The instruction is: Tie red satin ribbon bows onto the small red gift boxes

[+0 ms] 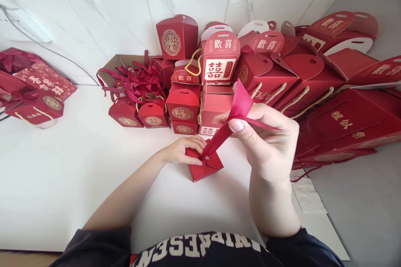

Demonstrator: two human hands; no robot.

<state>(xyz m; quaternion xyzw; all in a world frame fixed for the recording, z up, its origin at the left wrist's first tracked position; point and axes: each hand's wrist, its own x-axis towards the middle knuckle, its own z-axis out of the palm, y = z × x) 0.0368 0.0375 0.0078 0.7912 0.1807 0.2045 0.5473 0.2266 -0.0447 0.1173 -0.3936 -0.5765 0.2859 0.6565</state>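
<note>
A small red gift box (209, 167) sits on the white surface (62, 175) in front of me. My left hand (181, 150) rests on the box's top flaps, fingers curled and pressing them down. My right hand (265, 139) is raised to the right of the box, thumb and fingers pinched on a red ribbon (238, 110). The ribbon runs taut from the box's top up to my right hand, and its free end sticks up above the fingers.
Many red gift boxes (219, 64) with gold rope handles are stacked against the marble wall (125, 0), spreading right (344, 121). An open cardboard box holds loose red ribbons (138, 79). More red boxes (34, 91) lie at far left. White paper (310, 196) lies right of my arm.
</note>
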